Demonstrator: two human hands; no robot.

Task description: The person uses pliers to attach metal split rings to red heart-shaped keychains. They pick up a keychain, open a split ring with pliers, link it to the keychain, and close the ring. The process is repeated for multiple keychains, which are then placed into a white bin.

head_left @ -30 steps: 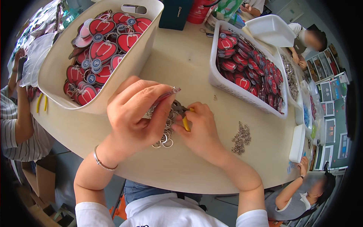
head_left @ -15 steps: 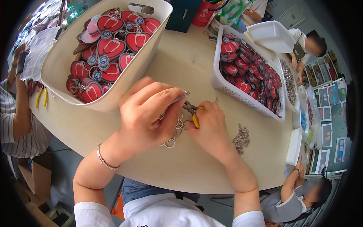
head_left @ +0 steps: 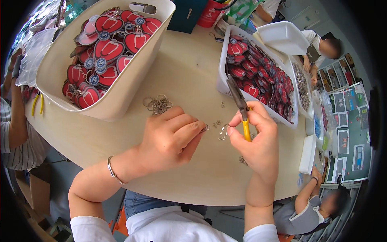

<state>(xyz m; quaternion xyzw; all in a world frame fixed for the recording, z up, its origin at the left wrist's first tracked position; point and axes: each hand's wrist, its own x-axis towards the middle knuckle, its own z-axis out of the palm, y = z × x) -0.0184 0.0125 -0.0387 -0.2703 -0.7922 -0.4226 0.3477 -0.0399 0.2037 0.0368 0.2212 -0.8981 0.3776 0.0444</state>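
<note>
My left hand (head_left: 173, 137) is closed in a pinch over the table, with the edge of a small shiny piece (head_left: 206, 128) showing at the fingertips. Most of that piece is covered by the fingers. Just to its right, my right hand (head_left: 260, 141) pinches a silver split ring (head_left: 223, 132) between thumb and forefinger. The same hand also holds pliers (head_left: 241, 104) with yellow handles, their dark jaws pointing up and away. Behind my left hand lies a heap of silver rings (head_left: 159, 105). Small metal links (head_left: 243, 160) are partly hidden by my right hand.
A large cream tub (head_left: 137, 86) of red heart-shaped keychains stands at the far left. A white basket (head_left: 258, 105) packed with similar keychains sits at the right. Beyond it are a bin of metal parts (head_left: 301, 82) and a white tray (head_left: 308, 155). Other people work around the table.
My hands have moved apart and the pliers have swung upward, away from my left hand. A ring now shows in my right fingertips. The ring heap is uncovered.
</note>
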